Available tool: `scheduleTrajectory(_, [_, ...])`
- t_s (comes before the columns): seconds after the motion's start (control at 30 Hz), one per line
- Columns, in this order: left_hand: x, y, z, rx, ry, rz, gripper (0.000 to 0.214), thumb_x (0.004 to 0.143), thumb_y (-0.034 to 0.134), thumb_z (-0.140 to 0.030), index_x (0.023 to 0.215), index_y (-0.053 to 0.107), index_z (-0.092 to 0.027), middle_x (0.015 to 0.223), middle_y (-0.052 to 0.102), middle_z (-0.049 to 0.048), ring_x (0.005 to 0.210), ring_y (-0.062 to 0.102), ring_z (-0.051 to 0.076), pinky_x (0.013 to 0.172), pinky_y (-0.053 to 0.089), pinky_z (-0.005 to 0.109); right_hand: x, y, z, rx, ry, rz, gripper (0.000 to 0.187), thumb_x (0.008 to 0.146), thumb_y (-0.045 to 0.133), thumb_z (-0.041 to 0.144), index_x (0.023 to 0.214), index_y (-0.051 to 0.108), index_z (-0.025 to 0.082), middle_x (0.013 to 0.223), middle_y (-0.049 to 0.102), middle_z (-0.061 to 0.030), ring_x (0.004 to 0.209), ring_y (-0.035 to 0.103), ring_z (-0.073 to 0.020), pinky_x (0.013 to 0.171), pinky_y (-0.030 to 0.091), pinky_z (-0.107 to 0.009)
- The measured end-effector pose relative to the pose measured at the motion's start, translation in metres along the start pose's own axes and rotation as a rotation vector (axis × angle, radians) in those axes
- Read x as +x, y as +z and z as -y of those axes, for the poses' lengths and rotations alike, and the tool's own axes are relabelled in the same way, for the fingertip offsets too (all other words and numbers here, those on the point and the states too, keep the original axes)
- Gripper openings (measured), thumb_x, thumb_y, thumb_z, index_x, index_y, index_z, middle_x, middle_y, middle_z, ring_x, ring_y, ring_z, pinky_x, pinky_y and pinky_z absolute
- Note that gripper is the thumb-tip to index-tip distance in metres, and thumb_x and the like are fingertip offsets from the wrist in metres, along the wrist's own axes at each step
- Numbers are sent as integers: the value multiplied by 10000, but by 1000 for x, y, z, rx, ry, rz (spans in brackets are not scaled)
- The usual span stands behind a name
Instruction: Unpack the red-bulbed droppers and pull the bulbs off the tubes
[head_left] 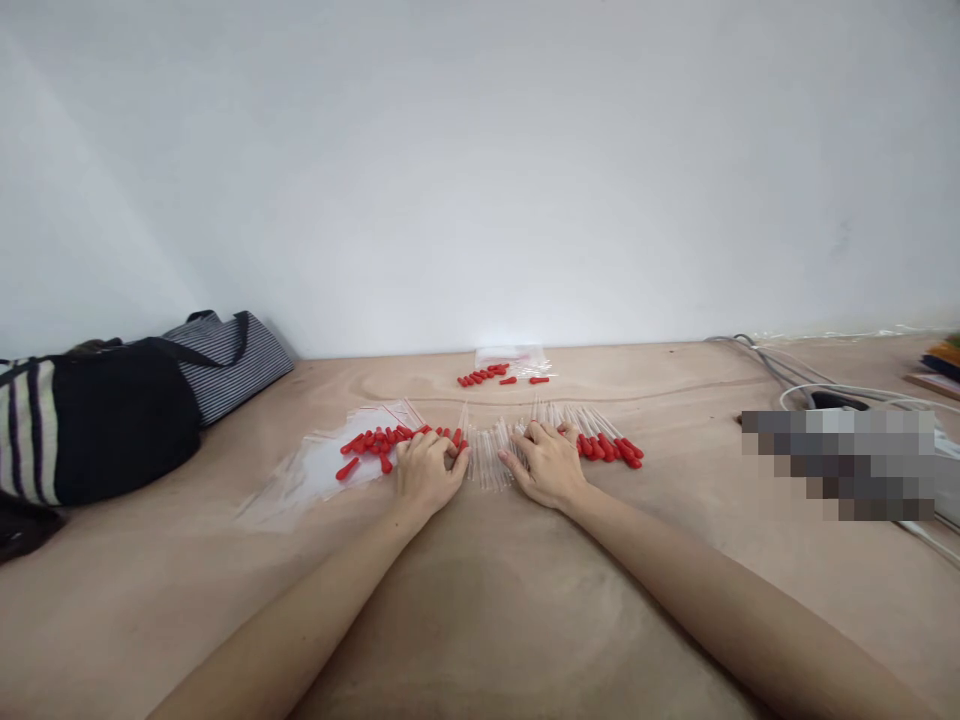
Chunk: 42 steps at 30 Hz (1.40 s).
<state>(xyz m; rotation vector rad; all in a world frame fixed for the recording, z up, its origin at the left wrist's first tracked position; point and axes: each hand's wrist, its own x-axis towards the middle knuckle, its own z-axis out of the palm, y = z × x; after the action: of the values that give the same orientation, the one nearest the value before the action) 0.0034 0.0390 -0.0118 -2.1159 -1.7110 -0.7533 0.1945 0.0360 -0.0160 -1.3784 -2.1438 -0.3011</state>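
Note:
My left hand (430, 470) rests palm down at the right edge of a heap of red rubber bulbs (367, 440), fingers bent and thumb apart. Those bulbs lie on clear plastic bags (322, 465). Between my hands is a loose row of thin clear tubes (491, 462). My right hand (551, 468) lies over the tubes' right side, fingers spread and touching them. Just beyond it, droppers with red bulbs (607, 448) lie side by side, their clear stems pointing up and left. Neither hand has anything visibly gripped, though my fingertips are partly hidden.
Near the wall lie more red-bulbed droppers (480, 376) beside a clear bag (510, 355). A black bag (124, 420) and a striped bag (240, 365) stand at left. Cables (757, 355) and a blurred-out object (847, 460) occupy the right side of the wooden table (480, 620).

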Motion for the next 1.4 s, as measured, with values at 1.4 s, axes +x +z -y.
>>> scheduleTrajectory(1.4, [-19,-20,-31,-149,723,-219,95,816,550,-194,892,607,-204,679,654,-23,650,528,121,738,296,347,-35,-20,-13,17,-403,-292,139,823,478,191,798,613,217,567,533,41,670,433,-101,870,174,-363])
